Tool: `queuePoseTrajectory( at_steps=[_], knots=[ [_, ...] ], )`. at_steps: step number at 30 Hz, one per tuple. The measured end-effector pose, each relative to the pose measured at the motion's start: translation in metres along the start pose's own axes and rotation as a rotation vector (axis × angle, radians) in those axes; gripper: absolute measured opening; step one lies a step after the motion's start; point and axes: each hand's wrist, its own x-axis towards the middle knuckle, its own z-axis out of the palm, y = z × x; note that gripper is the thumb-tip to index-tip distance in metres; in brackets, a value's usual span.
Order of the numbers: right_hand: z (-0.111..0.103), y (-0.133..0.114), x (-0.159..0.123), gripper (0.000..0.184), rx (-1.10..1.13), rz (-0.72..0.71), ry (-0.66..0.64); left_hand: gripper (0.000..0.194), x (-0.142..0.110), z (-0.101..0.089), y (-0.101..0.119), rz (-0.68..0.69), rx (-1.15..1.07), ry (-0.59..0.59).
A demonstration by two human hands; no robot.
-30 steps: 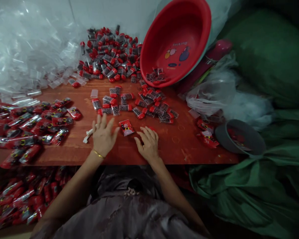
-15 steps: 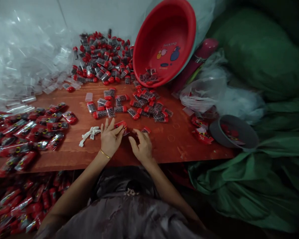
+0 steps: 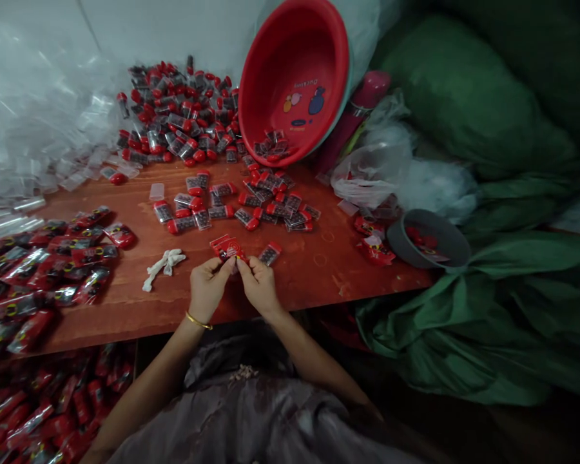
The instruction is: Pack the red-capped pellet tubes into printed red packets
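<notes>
Reddish wooden bench point(image 3: 319, 270), near edge: left hand point(image 3: 207, 287) and right hand point(image 3: 258, 285) both pinching small flat red printed packet point(image 3: 228, 248); one red-capped clear capsule point(image 3: 269, 253) just beside, white twisted scrap point(image 3: 163, 265) left; tipped red plastic basin point(image 3: 290, 77) holding few capsules, grey bowl point(image 3: 430, 240) holding red pieces

Both forearms angle up to frame center, left hand point(image 3: 207, 287) and right hand point(image 3: 258, 283) side by side, fingertips pinched together.
</notes>
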Motion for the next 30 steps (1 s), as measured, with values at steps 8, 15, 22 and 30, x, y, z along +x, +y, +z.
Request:
queuePoseTrajectory(
  at_steps=[8, 15, 22, 30],
  knots=[
    [-0.004, 0.006, 0.001, 0.036, -0.147, -0.045, 0.019, 0.032, -0.005, 0.01, 0.006, -0.218, -0.339, 0.039],
    [-0.023, 0.001, 0.005, 0.036, -0.363, -0.121, -0.078, 0.042, 0.0, 0.006, 0.017, -0.46, -0.467, 0.043],
    [-0.049, 0.01, 0.022, 0.06, -1.08, 0.299, 0.055, 0.044, 0.005, 0.005, 0.017, -0.494, -0.498, 0.061],
    [-0.046, 0.02, 0.013, 0.046, -1.142, 0.056, 0.13, 0.04, 0.001, 0.008, 0.013, -0.529, -0.515, 0.082]
  ],
)
